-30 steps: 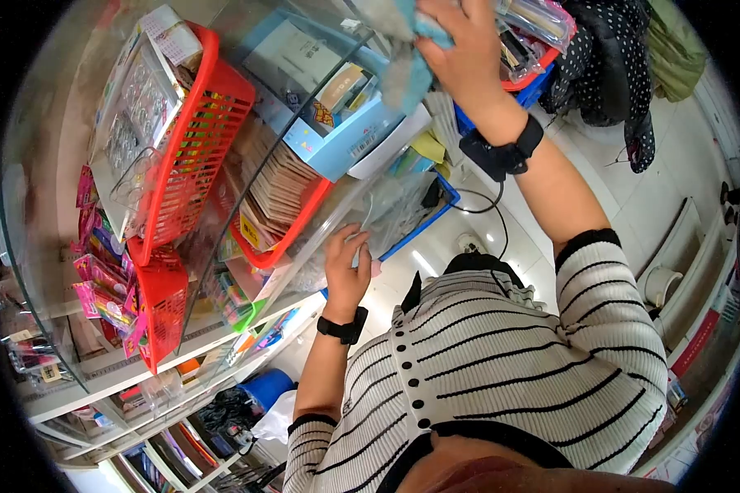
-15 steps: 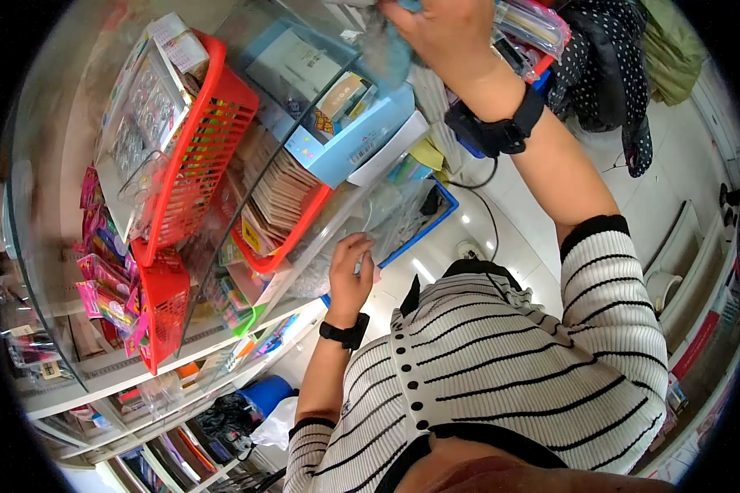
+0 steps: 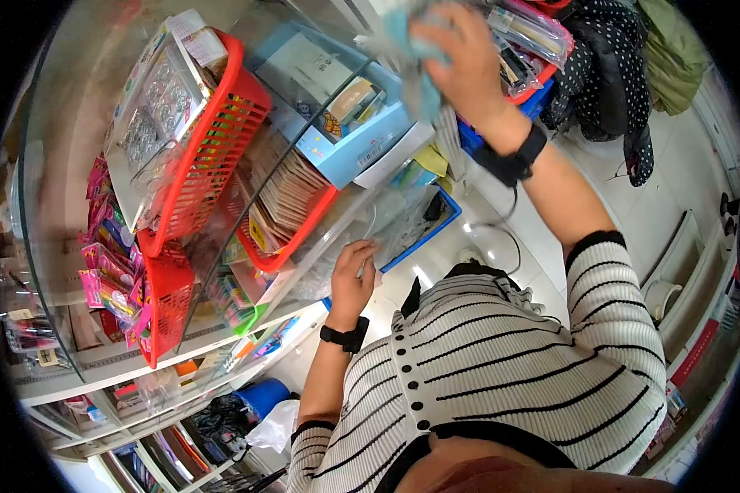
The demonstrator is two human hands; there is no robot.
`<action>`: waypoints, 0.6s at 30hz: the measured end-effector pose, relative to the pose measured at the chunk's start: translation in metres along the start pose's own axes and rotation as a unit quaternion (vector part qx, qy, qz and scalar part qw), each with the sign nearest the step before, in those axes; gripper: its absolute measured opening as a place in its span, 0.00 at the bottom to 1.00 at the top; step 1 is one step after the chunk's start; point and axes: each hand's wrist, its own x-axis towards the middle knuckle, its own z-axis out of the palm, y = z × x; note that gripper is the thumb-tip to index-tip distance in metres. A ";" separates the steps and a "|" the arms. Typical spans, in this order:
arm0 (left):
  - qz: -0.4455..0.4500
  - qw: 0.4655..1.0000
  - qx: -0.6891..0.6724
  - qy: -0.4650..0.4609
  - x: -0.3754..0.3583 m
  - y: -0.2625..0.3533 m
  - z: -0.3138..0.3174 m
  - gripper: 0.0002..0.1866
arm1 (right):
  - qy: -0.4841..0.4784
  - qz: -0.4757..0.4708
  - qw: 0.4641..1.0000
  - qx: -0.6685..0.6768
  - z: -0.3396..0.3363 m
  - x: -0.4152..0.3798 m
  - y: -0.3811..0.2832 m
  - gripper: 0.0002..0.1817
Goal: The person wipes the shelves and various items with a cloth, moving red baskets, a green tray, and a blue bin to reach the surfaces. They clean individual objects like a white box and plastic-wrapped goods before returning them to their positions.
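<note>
My right hand (image 3: pixel 460 70) is raised at the top centre, its fingers closed on a blue-grey cloth (image 3: pixel 419 66), which is blurred. The cloth is over the edge of the glass counter (image 3: pixel 304 127). My left hand (image 3: pixel 355 275) hangs beside the lower edge of the glass, its fingers loosely curled and slightly apart, with nothing visible in them. Under the glass, a light blue box (image 3: pixel 362 140) holds small packages, and next to it a red basket (image 3: pixel 275 261) holds a stack of brown card-like packets.
A tall red basket (image 3: pixel 210 148) and pink packets (image 3: pixel 111 271) lie at the left. Dark polka-dot cloth (image 3: pixel 612 74) hangs at the upper right beside a blue crate (image 3: pixel 473 140). A blue tray (image 3: pixel 423 238) and a loose cable (image 3: pixel 514 238) are near my body.
My right hand has moved down and slightly right with the cloth. The view has shifted slightly, and my left hand has hardly moved.
</note>
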 end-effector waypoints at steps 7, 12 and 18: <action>-0.024 1.000 -0.013 -0.003 -0.005 -0.003 0.000 0.11 | 0.186 -0.142 0.972 -0.034 -0.008 0.092 -0.025 0.17; -0.050 0.998 -0.043 -0.022 -0.001 0.000 0.005 0.11 | 0.055 -0.054 0.994 -0.075 0.004 0.002 -0.008 0.26; -0.009 0.999 -0.036 -0.035 0.005 -0.003 0.018 0.11 | -0.096 0.099 0.989 -0.061 0.011 -0.094 0.006 0.22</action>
